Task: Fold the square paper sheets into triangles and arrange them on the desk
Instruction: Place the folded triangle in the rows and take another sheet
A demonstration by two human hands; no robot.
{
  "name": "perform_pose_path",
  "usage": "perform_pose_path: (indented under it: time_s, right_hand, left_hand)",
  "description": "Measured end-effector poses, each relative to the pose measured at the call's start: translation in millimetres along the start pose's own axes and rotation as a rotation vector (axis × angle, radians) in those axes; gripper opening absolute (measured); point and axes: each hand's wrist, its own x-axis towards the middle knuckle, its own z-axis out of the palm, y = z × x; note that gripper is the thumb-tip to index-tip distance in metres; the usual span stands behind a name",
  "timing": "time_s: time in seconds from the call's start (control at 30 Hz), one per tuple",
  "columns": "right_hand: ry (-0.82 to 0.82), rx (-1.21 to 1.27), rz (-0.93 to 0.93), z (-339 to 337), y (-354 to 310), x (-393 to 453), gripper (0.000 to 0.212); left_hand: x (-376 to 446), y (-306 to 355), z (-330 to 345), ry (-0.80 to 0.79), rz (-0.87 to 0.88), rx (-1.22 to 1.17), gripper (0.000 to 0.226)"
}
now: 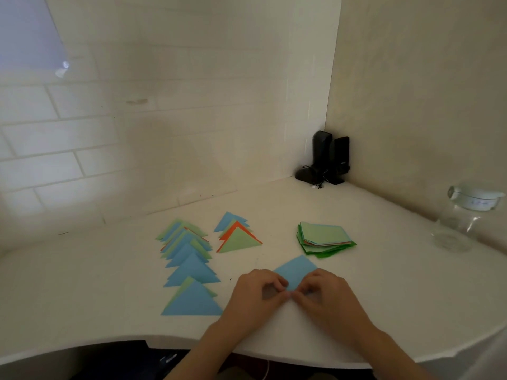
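A blue square sheet point(296, 271) lies on the white desk point(109, 292) with one corner toward me. My left hand point(256, 293) and my right hand point(326, 296) meet at that near corner, and both pinch it with curled fingers. A stack of unfolded green and mixed sheets point(325, 238) sits just behind. A long column of folded blue and green triangles point(189, 266) runs down the left. A shorter column of triangles point(237, 237) in blue, orange and green lies beside it.
Black speakers and a dark mouse point(326, 163) fill the back corner. A clear glass jar point(463, 218) stands at the right, by the wall. The desk's curved front edge point(170, 340) runs just below my wrists.
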Motion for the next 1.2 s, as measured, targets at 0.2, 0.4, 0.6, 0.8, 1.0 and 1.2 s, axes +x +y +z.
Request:
perform_pose_path:
  time_s: [0.2,0.4,0.6,0.8,1.0,1.2]
  right_hand:
    - [-0.065,0.043,0.090,-7,-5,9,0.022]
    - [-0.032,0.097,0.183,-3,-5,9,0.022]
    - [-0.242,0.114,0.198,-10,-4,26,0.027]
    - [-0.303,0.126,0.188,-20,-2,28,0.024]
    - [-0.251,0.124,0.108,-21,-3,9,0.019]
    - [-0.172,-0.172,0.118,0,-16,3,0.015]
  left_hand:
    - [5,4,0,0.007,-0.039,0.010,0.013]
    - [13,12,-5,-0.052,-0.179,0.019,0.016]
    - [21,11,-8,-0.125,-0.204,0.059,0.021]
    - [22,9,-11,-0.149,-0.225,0.006,0.025]
    - [17,4,-23,-0.272,-0.201,-0.073,0.037]
    - [0,10,-25,-0.312,-0.029,-0.017,0.046]
